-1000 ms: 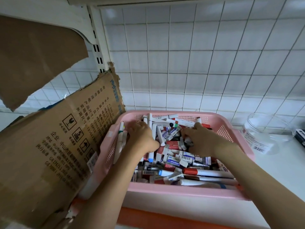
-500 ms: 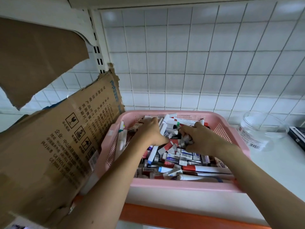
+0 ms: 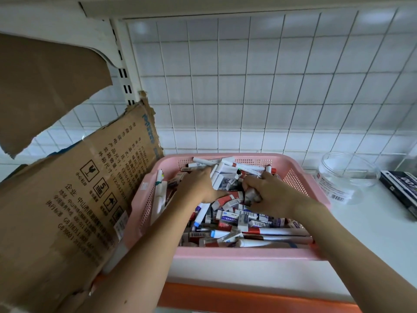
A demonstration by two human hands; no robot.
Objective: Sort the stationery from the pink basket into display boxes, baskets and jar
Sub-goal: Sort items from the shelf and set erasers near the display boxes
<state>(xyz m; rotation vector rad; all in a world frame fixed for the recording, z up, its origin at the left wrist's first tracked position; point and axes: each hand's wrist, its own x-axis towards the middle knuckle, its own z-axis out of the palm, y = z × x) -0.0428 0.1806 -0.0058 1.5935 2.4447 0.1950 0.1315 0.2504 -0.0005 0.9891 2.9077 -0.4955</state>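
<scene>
Both hands in pink basket (image 3: 237,256) | left hand (image 3: 198,188) grips markers (image 3: 217,175) | right hand (image 3: 268,195) clutches erasers (image 3: 250,195)

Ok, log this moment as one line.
phase: gathering | both hands in pink basket | left hand on markers | right hand gripping erasers | jar empty

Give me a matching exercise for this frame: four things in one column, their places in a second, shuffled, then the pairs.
1. clear jar
2. cardboard box
3. left hand
4. black box

A. left of the pink basket
B. far right edge of the counter
C. inside the pink basket, among markers
D. on the counter just right of the pink basket

Pairs: 1-D, 2-A, 3-C, 4-B
</scene>
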